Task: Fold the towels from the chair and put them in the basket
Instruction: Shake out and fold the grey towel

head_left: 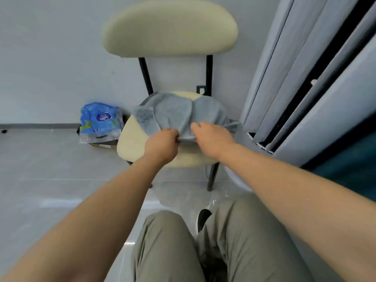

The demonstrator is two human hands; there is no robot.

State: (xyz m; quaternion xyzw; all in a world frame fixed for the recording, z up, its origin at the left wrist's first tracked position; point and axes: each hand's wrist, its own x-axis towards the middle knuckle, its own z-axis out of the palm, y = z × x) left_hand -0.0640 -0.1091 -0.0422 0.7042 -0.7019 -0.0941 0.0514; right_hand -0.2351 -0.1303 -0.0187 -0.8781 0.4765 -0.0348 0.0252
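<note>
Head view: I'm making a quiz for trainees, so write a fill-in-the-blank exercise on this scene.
1. The left hand and right hand both grip the grey ____.
2. It lies on the cream seat of the ____.
3. The blue packet sits on the ____, left of it.
Missing words: towel; chair; floor.

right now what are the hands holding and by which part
Both the left hand and the right hand grip the grey towel by its near edge, over the chair seat.
</note>
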